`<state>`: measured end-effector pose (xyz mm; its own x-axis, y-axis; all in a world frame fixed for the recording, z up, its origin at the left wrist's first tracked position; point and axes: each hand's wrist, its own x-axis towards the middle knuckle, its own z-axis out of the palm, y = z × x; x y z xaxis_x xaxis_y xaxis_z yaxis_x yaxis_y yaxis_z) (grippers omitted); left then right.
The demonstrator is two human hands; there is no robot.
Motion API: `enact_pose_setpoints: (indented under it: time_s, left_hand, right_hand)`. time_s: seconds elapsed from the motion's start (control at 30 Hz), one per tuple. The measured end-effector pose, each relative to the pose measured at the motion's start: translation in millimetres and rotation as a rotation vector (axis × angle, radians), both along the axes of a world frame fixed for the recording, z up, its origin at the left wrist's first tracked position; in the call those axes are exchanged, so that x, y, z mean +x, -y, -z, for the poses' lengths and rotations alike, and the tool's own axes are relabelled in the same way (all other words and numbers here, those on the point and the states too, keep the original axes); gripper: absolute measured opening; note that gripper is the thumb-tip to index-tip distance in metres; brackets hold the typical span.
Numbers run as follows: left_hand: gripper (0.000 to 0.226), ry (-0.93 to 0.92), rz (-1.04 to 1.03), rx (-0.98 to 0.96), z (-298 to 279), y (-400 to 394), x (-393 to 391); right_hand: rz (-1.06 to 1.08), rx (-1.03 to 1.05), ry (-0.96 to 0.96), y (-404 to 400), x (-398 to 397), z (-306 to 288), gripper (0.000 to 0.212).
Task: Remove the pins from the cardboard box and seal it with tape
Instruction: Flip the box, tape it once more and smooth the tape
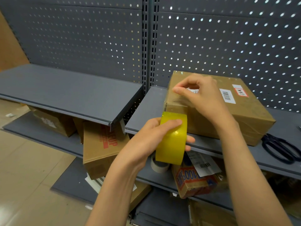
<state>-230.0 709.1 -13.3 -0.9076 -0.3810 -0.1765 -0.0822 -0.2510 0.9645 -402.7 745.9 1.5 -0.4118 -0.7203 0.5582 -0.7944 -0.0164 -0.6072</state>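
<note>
A brown cardboard box (244,115) with white labels lies flat on the grey shelf (146,108) at the right. My left hand (151,137) grips a yellow tape roll (172,139) just in front of the box's near left corner. A clear strip of tape runs from the roll up over the box's left end. My right hand (202,97) rests on top of that end, with thumb and forefinger pinched near the strip; whether they grip it is unclear. No pins are visible.
Black scissors (281,147) lie on the shelf right of the box. Lower shelves hold a white tape roll (158,165), a tilted brown carton (101,147) and a printed packet (195,181). A grey pegboard wall (211,46) stands behind. Left shelf (65,87) is bare.
</note>
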Motion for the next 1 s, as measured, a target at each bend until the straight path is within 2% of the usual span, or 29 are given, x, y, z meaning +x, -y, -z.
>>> enact_pose_setpoints:
  time_s: [0.1, 0.3, 1.0]
  left_hand:
    - [0.023, -0.032, 0.019, 0.023, 0, -3, 0]
    - [0.031, -0.048, 0.014, 0.022, -2, -1, -6]
    - [0.028, -0.035, -0.014, 0.106, 4, 8, -18]
  right_hand:
    - [0.013, 0.047, 0.009, 2, -2, 3, 0.007]
    - [-0.019, 0.135, 0.043, 8, -8, 1, 0.007]
    - [-0.005, 0.284, -0.027, 20, -22, 11, 0.006]
